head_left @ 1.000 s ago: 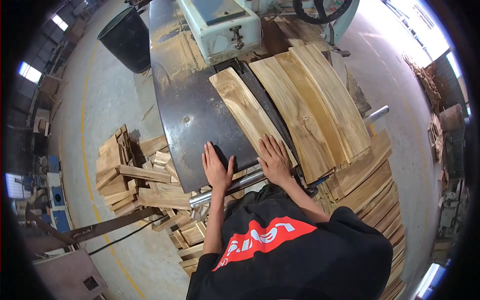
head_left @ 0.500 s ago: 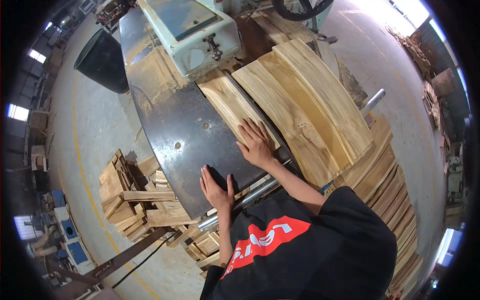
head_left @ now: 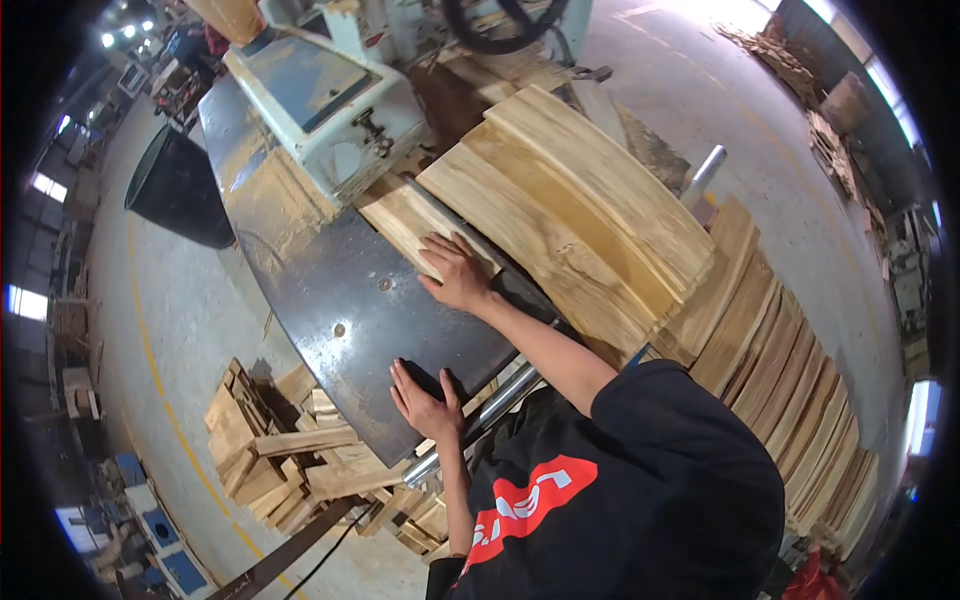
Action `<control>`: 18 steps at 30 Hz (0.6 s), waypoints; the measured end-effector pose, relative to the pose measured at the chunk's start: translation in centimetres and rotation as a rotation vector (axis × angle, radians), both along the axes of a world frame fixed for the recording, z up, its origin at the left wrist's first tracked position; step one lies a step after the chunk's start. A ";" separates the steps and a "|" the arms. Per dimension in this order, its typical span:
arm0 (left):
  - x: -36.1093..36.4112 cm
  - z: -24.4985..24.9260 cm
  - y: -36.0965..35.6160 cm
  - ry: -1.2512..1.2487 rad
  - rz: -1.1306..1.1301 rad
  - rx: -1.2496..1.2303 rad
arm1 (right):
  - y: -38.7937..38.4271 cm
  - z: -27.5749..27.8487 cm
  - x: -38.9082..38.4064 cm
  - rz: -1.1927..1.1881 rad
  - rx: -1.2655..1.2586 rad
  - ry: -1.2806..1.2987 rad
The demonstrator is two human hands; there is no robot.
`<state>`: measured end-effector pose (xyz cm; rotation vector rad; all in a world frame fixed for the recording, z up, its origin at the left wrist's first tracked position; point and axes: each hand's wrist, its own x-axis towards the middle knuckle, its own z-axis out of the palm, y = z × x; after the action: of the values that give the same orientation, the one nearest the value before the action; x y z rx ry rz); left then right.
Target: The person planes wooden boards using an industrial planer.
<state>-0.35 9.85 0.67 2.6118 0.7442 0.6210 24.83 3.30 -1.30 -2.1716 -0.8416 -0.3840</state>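
Observation:
My right hand (head_left: 457, 273) lies flat on the near end of a narrow wooden board (head_left: 398, 212), fingers stretched out and slightly apart. The board's far end passes under the pale machine head (head_left: 350, 135), where it is hidden. My left hand (head_left: 426, 404) rests palm down on the dark metal machine table (head_left: 300, 290), with its fingers out and nothing in it. Right of the narrow board, across a dark gap, wider boards (head_left: 570, 215) lie stacked and overlapping.
Sawdust (head_left: 285, 200) covers part of the table. Wood offcuts (head_left: 270, 440) are heaped on the floor at left, and a long row of boards (head_left: 790, 370) lies at right. A black bin (head_left: 180, 190) stands beyond the table. A metal roller (head_left: 505, 395) runs along the near edge.
My right hand and the narrow board have moved forward, toward the machine head. My left hand stays on the table in nearly the same place. The camera view has shifted.

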 end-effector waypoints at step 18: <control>-1.2 -0.5 -0.1 -0.029 -0.046 0.049 | 1.0 -1.5 -1.1 -0.002 0.002 0.025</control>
<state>-1.60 9.73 0.12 2.6506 0.6663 0.6711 23.77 4.34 -2.78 -2.1716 -0.8252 -0.3580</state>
